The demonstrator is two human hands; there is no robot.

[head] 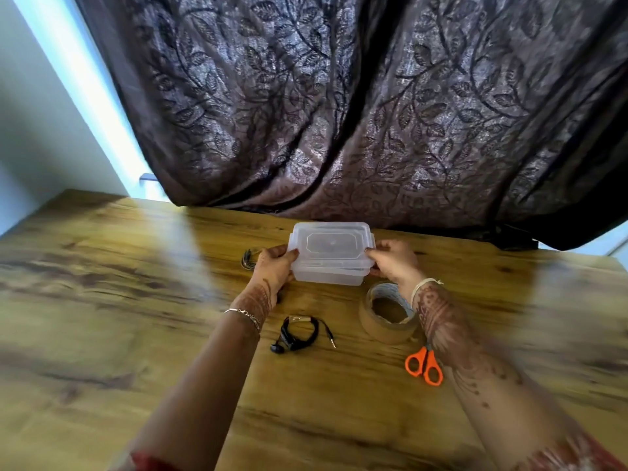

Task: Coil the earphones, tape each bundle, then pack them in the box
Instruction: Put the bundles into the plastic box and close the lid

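A clear plastic box with its lid on sits at the far middle of the wooden table. My left hand grips its left end and my right hand grips its right end. A coiled black earphone bundle with a strip of tape on it lies near me, between my forearms, its plug sticking out to the right. Another coiled bundle lies just left of my left hand, partly hidden by it.
A roll of brown tape stands right of the earphones, partly under my right wrist. Orange-handled scissors lie in front of it. A dark patterned curtain hangs behind the table's far edge.
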